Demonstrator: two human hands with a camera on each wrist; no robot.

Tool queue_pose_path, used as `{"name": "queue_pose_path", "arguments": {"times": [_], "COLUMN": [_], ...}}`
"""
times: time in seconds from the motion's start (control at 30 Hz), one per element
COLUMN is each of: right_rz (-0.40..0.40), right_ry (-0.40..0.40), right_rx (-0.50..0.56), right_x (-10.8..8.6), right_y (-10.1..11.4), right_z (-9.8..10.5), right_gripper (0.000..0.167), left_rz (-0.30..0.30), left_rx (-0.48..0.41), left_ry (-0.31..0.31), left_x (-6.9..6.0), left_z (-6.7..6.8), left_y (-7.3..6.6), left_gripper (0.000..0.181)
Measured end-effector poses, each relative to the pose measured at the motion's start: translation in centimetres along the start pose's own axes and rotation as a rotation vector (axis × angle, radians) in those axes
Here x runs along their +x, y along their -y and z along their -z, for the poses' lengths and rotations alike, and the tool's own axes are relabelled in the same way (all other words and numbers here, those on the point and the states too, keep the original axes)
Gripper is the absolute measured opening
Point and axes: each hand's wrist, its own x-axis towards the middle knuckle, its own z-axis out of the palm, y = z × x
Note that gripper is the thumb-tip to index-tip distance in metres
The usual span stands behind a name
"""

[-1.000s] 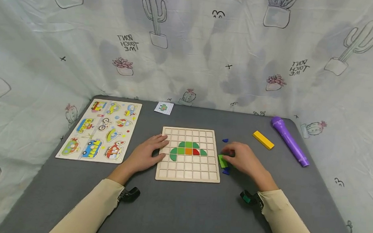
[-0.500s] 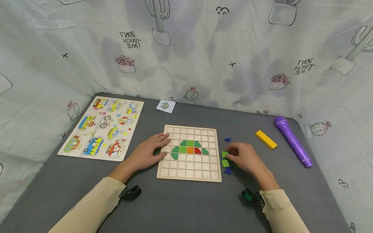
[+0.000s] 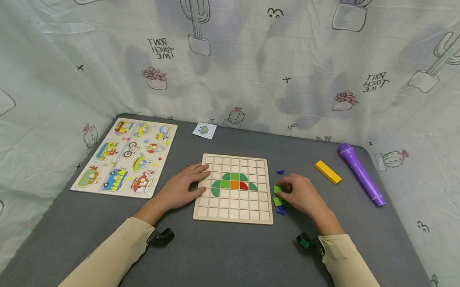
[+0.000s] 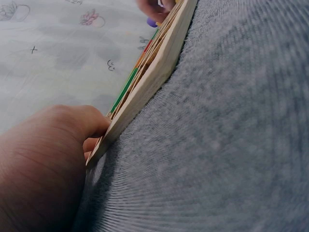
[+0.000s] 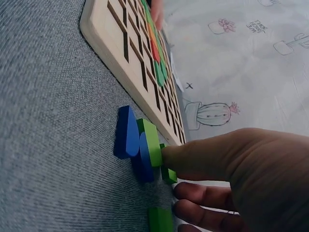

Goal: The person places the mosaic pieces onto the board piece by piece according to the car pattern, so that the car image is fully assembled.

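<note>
Your L hand [image 3: 180,185] rests at the 9 o'clock edge of the square, pale-wood grid board [image 3: 233,214], fingers extended & that grip relaxed, thumb tip touching the rim. Your R hand [image 3: 298,193] is just off the board's 3 o'clock edge, its grip pinching the lime-green square block [image 3: 277,189] w/ thumb & index; in the R wrist view your other fingers curl below it, apart. The block is off the board, just beside it, at the grey cloth-covered table [image 3: 229,263].

At approx. 4 o'clock from board ctr: a 2nd lime-green block [image 3: 277,202] w/ 2 dark-blue curved-edge pieces [image 5: 127,133] right by it. R wrist view also shows a mid-green block [image 5: 160,220] under your hand. A lone dark-blue piece [image 3: 280,172] sits at approx. 2 o'clock.

On the board, set in cells: green quarter-round & square pieces [image 3: 235,176], 1 orange square [image 3: 234,185] & 1 red quarter-round piece [image 3: 244,186] at its 3 o'clock.

Farther out, btwn 2 & 3 o'clock: a yellow rectangular bar [image 3: 327,172], then a purple plastic mic [image 3: 361,175]. Small white card w/ coloured print [image 3: 204,130] at 11 o'clock; pale vehicle-picture puzzle board [image 3: 102,187] btwn 9 & 10.
</note>
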Motion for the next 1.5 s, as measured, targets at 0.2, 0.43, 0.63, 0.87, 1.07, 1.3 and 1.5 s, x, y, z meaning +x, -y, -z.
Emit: {"name": "queue_pose_path", "arguments": {"times": [0.2,0.43,0.63,0.87,1.07,1.3,1.5], "right_rz": [0.028,0.053,0.075,0.125,0.176,0.246,0.261], "right_ry": [-0.005,-0.038,-0.076,-0.111,-0.108,-0.132,-0.127], "right_rx": [-0.011,-0.020,-0.022,-0.007,0.020,0.040,0.031], "right_x": [0.0,0.0,0.0,0.3,0.8,1.7,2.4], "right_y": [0.0,0.4,1.6,3.6,5.8,7.4,8.5], "right_z": [-0.1,-0.1,0.2,0.9,1.2,0.7,0.0], "right_gripper": [0.018,0.018,0.021,0.021,0.021,0.020,0.018], "left_rz": [0.002,0.009,0.006,0.004,0.002,0.002,-0.002], "left_rx": [-0.007,-0.003,-0.002,0.002,0.004,0.001,0.006], "left_ry": [0.004,0.009,0.009,0.011,0.008,0.003,0.008], "left_x": [0.1,0.1,0.1,0.1,0.1,0.1,0.2], "left_z": [-0.1,-0.1,-0.1,-0.2,-0.1,-0.1,-0.2], "left_y": [0.1,0.2,0.2,0.2,0.3,0.3,0.3], "left_gripper": [0.059,0.059,0.059,0.059,0.059,0.059,0.059]}}
